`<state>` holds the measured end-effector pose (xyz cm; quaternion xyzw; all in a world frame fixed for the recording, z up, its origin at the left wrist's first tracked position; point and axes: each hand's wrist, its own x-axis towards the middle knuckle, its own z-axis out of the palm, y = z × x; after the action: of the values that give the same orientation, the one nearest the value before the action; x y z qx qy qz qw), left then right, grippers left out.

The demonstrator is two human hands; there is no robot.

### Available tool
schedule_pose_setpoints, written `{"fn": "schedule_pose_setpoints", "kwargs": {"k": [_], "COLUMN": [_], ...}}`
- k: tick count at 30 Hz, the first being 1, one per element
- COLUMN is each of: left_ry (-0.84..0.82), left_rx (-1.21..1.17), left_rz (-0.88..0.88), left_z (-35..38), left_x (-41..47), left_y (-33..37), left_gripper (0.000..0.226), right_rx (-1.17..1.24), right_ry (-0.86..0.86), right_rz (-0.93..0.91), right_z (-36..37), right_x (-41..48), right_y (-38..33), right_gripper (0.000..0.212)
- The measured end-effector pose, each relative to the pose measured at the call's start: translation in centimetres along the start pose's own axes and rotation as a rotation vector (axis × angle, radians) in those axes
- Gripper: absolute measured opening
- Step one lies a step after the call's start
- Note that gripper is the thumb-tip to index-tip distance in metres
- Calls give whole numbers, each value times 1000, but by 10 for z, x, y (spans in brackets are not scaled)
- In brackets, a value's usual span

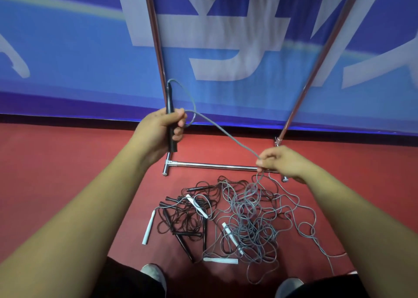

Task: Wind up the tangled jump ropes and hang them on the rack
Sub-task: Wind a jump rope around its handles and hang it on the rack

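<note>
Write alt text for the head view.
The left hand grips a black handle while the right hand pinches its grey rope, which trails into a tangled pile on the red floor before a metal rack.

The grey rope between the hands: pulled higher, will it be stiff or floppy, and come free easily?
Probably floppy: the grey rope curves loosely between left hand and right hand. It will likely snag, because it runs down into the tangled pile.
</note>
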<state>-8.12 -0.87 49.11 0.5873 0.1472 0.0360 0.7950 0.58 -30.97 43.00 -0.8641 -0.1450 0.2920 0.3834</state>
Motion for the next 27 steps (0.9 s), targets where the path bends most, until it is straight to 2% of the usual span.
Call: {"fn": "schedule_pose_setpoints", "kwargs": {"k": [2,3,4,5,7,9,11,15,18,20,24,27], "left_ry": [221,297,321,290,118,-68,-191,-308,-297,-223,-103,-14], "left_rx": [439,607,678,658,500,405,414,583,517,350,-71,-169], "left_rz": [6,2,6,14,23,24,29,45,18,4,-8,-51], "left_z": [-13,-16,-16,-13,2,20,30,33,36,40,33,17], "left_x": [5,6,5,4,-3,-11,-14,-17,-16,-14,-8,-2], "left_y": [-11,-15,-17,-17,-16,-17,-22,-20,-20,-19,-5,-1], "left_gripper": [16,16,15,12,7,14,16,15,15,15,20,20], "right_rx": [301,390,406,368,217,147,121,165,112,8,-199,-198], "right_ry": [152,203,228,229,170,97,81,126,94,19,-115,-100], "right_rz": [-43,-70,-93,-124,-192,-253,-312,-357,-385,-370,-146,-17], "right_z": [-2,-2,-2,1,9,16,20,18,16,16,6,-1], "right_x": [-2,-4,-6,-8,-16,-24,-28,-26,-22,-17,-2,-1], "right_y": [-11,-22,-33,-43,-64,-79,-90,-95,-87,-73,-27,-3], "right_gripper": [6,6,6,7,8,7,7,9,8,10,11,10]}}
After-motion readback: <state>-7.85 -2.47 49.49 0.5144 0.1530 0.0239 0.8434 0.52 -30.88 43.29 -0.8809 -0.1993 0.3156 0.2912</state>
